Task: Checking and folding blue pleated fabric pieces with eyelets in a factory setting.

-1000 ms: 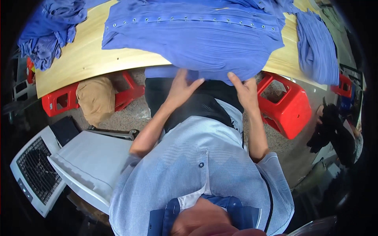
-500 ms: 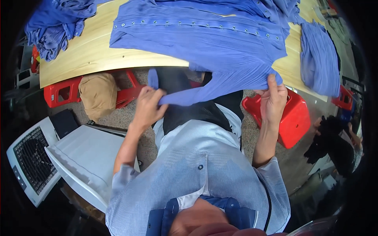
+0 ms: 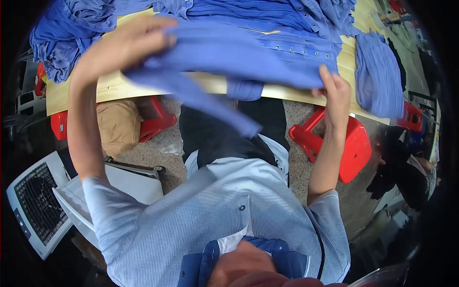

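A blue button-front shirt [image 3: 224, 52] is stretched in the air between my hands over the near edge of the table. My left hand [image 3: 129, 45], smeared by motion, is raised at the far left with its fingers closed on the shirt's edge. At the right, my right hand [image 3: 336, 95] pinches another part of the cloth between thumb and fingers. A narrow blue piece, perhaps a sleeve or tie, swings down blurred toward my lap. More blue cloth with a row of metal snaps [image 3: 306, 51] lies behind the lifted part.
Blue garments [image 3: 62, 43] are heaped on the wooden table [image 3: 114, 86] at the left. A folded blue garment [image 3: 379, 76] drapes over its right edge. Below stand red stools [image 3: 356, 148], one bearing a tan cloth bundle [image 3: 117, 124]. A white appliance [image 3: 40, 205] sits lower left.
My left hand has swept up and away to the far left, lifting the shirt's edge over the table. The right hand keeps its pinch and has shifted slightly away from me.
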`<state>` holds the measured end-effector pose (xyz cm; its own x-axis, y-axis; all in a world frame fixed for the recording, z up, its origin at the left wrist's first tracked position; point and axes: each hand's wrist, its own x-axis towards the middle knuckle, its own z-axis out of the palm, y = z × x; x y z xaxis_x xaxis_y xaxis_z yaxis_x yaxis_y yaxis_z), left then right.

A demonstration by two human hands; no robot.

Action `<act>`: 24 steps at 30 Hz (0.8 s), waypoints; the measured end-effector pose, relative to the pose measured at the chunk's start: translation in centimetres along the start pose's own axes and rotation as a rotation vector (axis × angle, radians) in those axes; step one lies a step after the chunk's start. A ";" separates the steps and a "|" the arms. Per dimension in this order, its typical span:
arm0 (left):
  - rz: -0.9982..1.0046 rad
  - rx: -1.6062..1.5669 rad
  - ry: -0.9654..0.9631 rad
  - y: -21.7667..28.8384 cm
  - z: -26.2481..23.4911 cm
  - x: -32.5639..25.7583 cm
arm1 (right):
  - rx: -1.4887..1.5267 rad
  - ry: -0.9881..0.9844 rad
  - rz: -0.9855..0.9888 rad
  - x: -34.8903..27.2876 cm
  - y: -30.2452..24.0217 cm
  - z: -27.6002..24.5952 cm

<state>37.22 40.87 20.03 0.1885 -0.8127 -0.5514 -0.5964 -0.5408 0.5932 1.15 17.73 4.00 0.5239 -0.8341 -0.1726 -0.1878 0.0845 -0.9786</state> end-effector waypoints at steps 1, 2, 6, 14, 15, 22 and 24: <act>-0.046 0.076 0.032 -0.1 -1.5 2.3 | -0.070 -0.006 -0.015 1.6 0.4 0.7; -0.041 0.125 0.074 -1.9 -2.4 4.6 | -0.132 -0.020 -0.035 3.3 1.2 1.5; 0.135 0.494 0.282 -11.0 -1.0 13.2 | -0.856 0.078 -0.334 3.6 2.8 4.1; 0.195 -0.233 0.210 -12.7 0.7 7.1 | -0.799 0.114 -0.447 3.9 4.4 3.5; 0.186 -0.227 0.222 -12.8 0.7 6.2 | -0.758 0.130 -0.399 4.1 3.9 3.8; 0.209 -0.704 0.137 -8.8 1.2 1.8 | -0.963 0.157 -0.885 6.6 3.6 5.8; 0.176 -0.715 0.130 -9.7 0.8 1.5 | -0.808 0.114 -0.901 7.3 3.8 5.4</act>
<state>42.65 45.03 13.00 0.2537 -0.8956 -0.3654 0.0178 -0.3734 0.9275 8.72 14.93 -1.57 0.6650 -0.4655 0.5840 -0.2792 -0.8802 -0.3838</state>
